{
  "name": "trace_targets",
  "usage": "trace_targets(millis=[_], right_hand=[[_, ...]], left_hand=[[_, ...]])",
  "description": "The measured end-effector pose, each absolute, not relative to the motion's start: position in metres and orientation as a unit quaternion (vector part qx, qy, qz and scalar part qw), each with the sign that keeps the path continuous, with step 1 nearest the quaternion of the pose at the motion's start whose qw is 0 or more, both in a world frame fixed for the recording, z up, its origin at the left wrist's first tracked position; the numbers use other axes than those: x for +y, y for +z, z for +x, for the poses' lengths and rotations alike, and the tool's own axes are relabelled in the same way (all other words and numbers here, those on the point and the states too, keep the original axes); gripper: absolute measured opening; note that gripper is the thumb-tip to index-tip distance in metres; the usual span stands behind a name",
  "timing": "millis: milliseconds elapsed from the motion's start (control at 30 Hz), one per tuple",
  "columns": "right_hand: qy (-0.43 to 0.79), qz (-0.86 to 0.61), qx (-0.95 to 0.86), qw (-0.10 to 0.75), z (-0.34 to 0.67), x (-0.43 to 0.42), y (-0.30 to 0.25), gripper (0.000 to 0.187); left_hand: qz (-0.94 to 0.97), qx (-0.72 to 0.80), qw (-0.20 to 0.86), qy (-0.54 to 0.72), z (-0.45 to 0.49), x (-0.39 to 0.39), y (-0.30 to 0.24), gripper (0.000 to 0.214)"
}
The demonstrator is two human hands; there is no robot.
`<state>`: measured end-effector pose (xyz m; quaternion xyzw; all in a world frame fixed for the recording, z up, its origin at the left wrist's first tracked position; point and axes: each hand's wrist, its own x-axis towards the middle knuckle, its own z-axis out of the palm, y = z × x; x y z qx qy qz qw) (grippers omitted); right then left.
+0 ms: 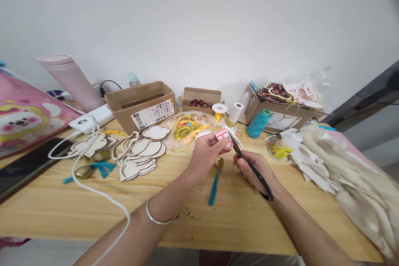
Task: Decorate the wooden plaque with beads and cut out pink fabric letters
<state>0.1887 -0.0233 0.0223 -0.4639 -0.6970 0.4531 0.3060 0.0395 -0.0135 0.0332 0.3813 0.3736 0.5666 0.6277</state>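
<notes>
My left hand (204, 153) pinches a small white piece with pink markings (223, 134), held up over the middle of the wooden table. Black-handled scissors (257, 172) are gripped in my right hand (254, 168). Their blades reach up along the right edge of the pink-marked piece; whether they touch it I cannot tell. Below the hands a teal tassel (213, 189) with a small gold-coloured bit at its top lies on the table. White cloud-shaped pieces with brown edges (139, 164) are piled left of my left hand.
Cardboard boxes (121, 110) stand along the wall. Nearer are tangled yellow cords (188, 126), a teal thread cone (258, 124), a white roll (236, 112) and a yellow-labelled bottle (283, 147). Cream fabric (358, 195) covers the right side. A white cable (102, 193) crosses the left side.
</notes>
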Motion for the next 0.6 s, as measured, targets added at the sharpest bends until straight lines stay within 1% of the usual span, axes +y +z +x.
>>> trace_targets(millis=[267,600], right_hand=[[0.429,-0.487,-0.699,0.301,0.1872,-0.0224,0.0226,0.055],[0.4,-0.498,-0.706,0.307,0.1862,-0.0235,0.0167,0.045]], left_hand=[[0.384,0.375,0.628,0.563,0.0388,-0.0136,0.0333,0.016],[0.382,0.371,0.631,0.565,0.0387,-0.0128,0.0325,0.014]])
